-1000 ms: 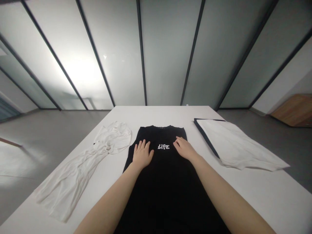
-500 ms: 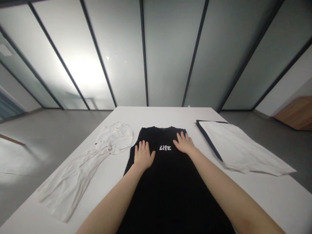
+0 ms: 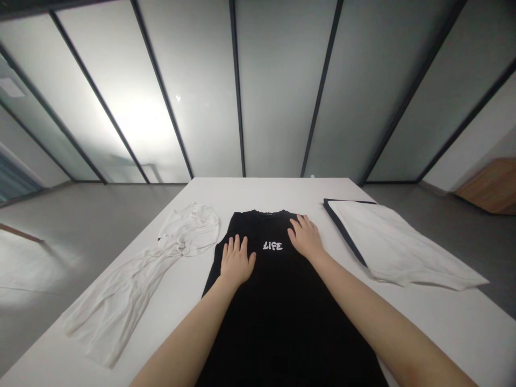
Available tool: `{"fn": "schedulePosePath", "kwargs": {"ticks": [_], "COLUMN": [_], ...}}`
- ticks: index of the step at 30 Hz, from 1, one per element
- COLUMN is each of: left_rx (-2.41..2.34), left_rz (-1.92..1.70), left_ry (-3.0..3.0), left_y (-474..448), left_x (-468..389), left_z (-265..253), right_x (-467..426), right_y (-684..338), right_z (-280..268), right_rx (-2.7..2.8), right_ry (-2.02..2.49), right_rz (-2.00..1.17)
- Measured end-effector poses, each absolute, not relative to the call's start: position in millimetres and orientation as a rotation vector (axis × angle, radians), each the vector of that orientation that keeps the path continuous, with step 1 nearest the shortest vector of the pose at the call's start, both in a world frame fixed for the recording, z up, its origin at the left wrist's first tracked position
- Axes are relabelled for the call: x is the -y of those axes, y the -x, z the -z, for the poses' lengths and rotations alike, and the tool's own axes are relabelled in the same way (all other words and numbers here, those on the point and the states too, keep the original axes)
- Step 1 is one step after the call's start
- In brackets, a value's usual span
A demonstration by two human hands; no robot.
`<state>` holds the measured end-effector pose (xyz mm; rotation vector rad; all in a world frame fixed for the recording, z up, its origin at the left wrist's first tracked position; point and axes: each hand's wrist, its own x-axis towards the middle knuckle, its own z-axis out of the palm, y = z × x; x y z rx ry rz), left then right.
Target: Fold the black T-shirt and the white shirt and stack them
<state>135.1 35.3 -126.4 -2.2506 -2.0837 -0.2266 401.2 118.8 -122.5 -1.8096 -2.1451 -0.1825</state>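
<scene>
Head view shows both your hands on the black garment [image 3: 276,285], which lies lengthwise along the middle of the white table [image 3: 262,189] with its neckline toward the far side. Your left hand [image 3: 236,263] rests palm down near its left edge; your right hand [image 3: 307,237] lies a little farther out, by its far right corner. Neither hand is clasping anything: the fingers are loosely spread and no fold of cloth is pinched. Set on either side of the white print [image 3: 273,245], the two hands would probably hold the fabric level and spread any pressure across its width.

With the neckline far and the body running toward you, both sides are within reach (where the near end finishes, I cannot tell). To the left, a crumpled white garment [image 3: 121,298] lies loose; to the right, a flat white garment [image 3: 397,244] sits over a dark cloth [image 3: 343,231] that shows along its left edge. Having those pieces off to the sides likely leaves the middle of the table for the black one.
</scene>
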Motion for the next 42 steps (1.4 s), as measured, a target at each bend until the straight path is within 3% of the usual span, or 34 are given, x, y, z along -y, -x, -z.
{"fn": "schedulePosePath", "kwargs": {"ticks": [13,19,27,33,42], "left_rx": [2.129,2.03,2.201,2.239,2.126], "left_rz": [0.026,0.235,0.202,0.3,0.758], "left_ry": [2.254,2.357,2.378,2.336,2.332], "left_y": [-144,-154,-151,-147,-128], "left_x": [37,-24,-124,-141,-134], "left_z": [110,73,112,120,108], "right_x": [-59,-79,-127,-157,-151], "right_y": [-405,-379,-358,-369,-398], "right_z": [132,108,121,131,124], "right_rx": [2.358,2.285,2.22,2.22,1.968], "right_ry": [1.943,1.925,2.013,1.843,1.558], "right_rz": [-0.122,-0.127,-0.284,-0.294,-0.189]}}
